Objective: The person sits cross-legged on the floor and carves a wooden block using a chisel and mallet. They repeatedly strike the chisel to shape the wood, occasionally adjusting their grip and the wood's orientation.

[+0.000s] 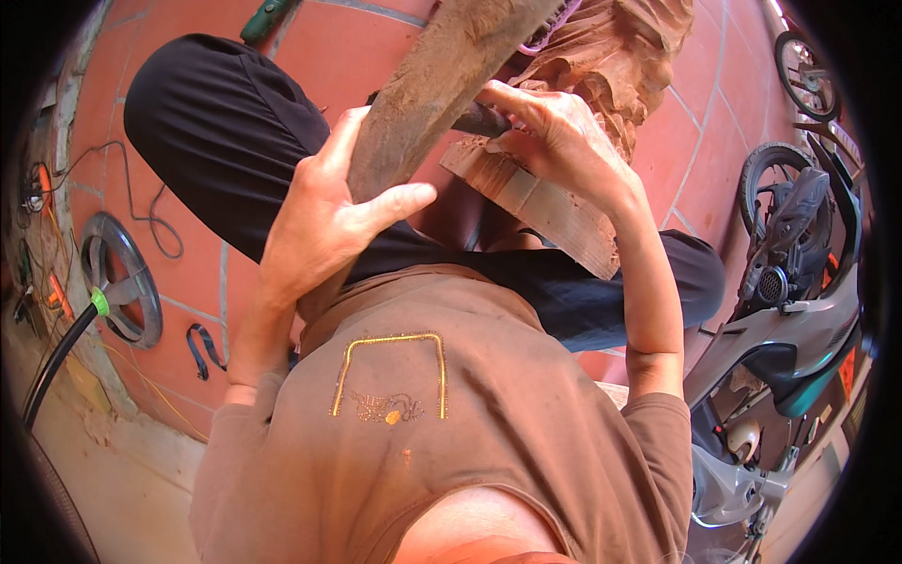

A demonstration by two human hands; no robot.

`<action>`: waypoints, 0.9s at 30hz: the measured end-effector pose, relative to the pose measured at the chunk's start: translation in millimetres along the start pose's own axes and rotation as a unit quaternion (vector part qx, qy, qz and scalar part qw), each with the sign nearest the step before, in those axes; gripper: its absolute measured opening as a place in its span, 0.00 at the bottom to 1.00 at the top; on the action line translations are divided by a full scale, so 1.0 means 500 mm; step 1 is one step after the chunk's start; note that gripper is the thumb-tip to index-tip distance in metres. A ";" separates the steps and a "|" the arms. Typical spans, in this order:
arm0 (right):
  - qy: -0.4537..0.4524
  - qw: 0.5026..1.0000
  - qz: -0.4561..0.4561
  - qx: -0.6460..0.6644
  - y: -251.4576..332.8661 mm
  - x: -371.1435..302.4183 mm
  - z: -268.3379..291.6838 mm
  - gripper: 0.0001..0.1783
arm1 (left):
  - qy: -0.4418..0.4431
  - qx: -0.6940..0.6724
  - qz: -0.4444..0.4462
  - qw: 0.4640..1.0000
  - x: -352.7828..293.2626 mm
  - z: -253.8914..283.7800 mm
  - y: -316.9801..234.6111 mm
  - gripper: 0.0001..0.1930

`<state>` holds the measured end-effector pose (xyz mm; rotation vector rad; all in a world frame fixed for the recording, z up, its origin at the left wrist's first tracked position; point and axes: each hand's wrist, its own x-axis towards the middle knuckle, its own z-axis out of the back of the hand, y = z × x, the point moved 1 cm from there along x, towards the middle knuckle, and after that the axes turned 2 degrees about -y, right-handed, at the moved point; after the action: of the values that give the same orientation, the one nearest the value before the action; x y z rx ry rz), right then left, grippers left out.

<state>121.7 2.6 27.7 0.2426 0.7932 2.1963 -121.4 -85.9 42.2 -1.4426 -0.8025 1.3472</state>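
Observation:
A long, rough brown wooden beam (413,103) slants from the top of the view down to my waist. My left hand (324,211) is closed round its left side, with the thumb lying toward the beam's face. My right hand (564,146) grips a short dark rod (481,120) between thumb and fingers. The rod's other end is hidden behind the beam. Below that hand lies a pale squared wood block (540,202) with a rough end. Beyond it stretches a carved brown wood piece (615,56) with a wavy surface.
Red floor tiles (371,47) surround my folded legs. A grey spoked wheel (120,280) with a black cable, a dark strap (202,352) and loose cords lie at left. A green tool (266,21) is at the top. Motorbikes (789,310) stand along the right.

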 end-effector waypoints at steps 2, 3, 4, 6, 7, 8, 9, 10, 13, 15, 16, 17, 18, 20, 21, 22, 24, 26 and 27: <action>-0.012 1.000 0.000 0.021 0.005 -0.002 0.001 0.25 | -0.026 -0.013 -0.053 0.998 -0.001 0.000 0.014 0.30; -0.018 0.999 0.000 0.032 0.007 -0.003 0.001 0.23 | -0.031 -0.041 -0.043 0.998 -0.003 0.001 0.010 0.30; -0.018 0.999 -0.003 0.033 0.008 -0.005 0.000 0.24 | -0.034 -0.070 -0.034 0.996 -0.005 0.000 0.003 0.30; -0.019 0.999 -0.009 0.035 0.005 -0.007 -0.002 0.25 | -0.051 -0.116 -0.017 0.992 -0.009 -0.004 -0.019 0.29; -0.024 0.999 -0.005 0.031 0.003 -0.007 -0.003 0.25 | -0.060 -0.103 -0.020 0.993 -0.008 -0.004 -0.026 0.28; -0.028 0.999 -0.002 0.027 0.000 -0.007 -0.006 0.24 | -0.068 -0.090 -0.024 0.993 -0.005 -0.005 -0.030 0.28; -0.032 0.999 0.001 0.023 -0.003 -0.008 -0.009 0.24 | -0.079 -0.059 -0.040 0.994 0.000 -0.015 -0.022 0.27; -0.039 0.999 -0.005 0.019 -0.007 -0.008 -0.014 0.24 | -0.055 0.011 -0.031 0.998 0.007 -0.017 -0.018 0.26; -0.088 0.996 -0.025 -0.008 -0.025 -0.004 -0.023 0.24 | -0.016 -0.025 -0.021 0.999 0.027 -0.005 -0.004 0.24; -0.158 0.986 -0.038 -0.041 -0.046 0.002 -0.020 0.25 | -0.012 -0.064 0.012 0.998 0.041 -0.002 -0.005 0.23; -0.210 0.976 -0.024 -0.060 -0.047 0.008 -0.003 0.25 | -0.031 -0.074 0.001 0.997 0.046 -0.002 0.000 0.23; -0.224 0.972 -0.055 -0.041 -0.064 0.009 0.011 0.24 | -0.046 -0.085 -0.010 0.995 0.051 -0.003 0.007 0.23; -0.237 0.968 -0.085 -0.022 -0.083 0.004 0.028 0.24 | -0.062 -0.096 -0.022 0.993 0.055 -0.003 0.010 0.23; -0.242 0.949 -0.146 0.140 -0.081 -0.018 0.067 0.21 | -0.070 -0.099 -0.024 0.992 0.062 0.004 0.005 0.22; -0.255 0.934 -0.122 0.218 -0.084 -0.030 0.080 0.21 | -0.067 -0.101 -0.024 0.992 0.068 0.011 0.003 0.22; -0.267 0.913 -0.099 0.292 -0.090 -0.047 0.094 0.21 | -0.062 -0.106 -0.024 0.992 0.075 0.017 0.000 0.22; -0.268 0.923 -0.140 0.237 -0.104 -0.073 0.115 0.23 | -0.071 -0.093 -0.020 0.993 0.088 0.024 -0.008 0.23; -0.271 0.905 -0.151 0.292 -0.110 -0.084 0.120 0.26 | -0.076 -0.085 -0.020 0.993 0.104 0.026 -0.012 0.24; -0.270 0.890 -0.140 0.341 -0.101 -0.086 0.116 0.26 | -0.075 -0.090 -0.019 0.993 0.110 0.026 -0.011 0.24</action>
<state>205.4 23.8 46.0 0.9756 1.1519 1.3967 -124.0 -30.4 29.9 -1.4675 -1.0679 1.3948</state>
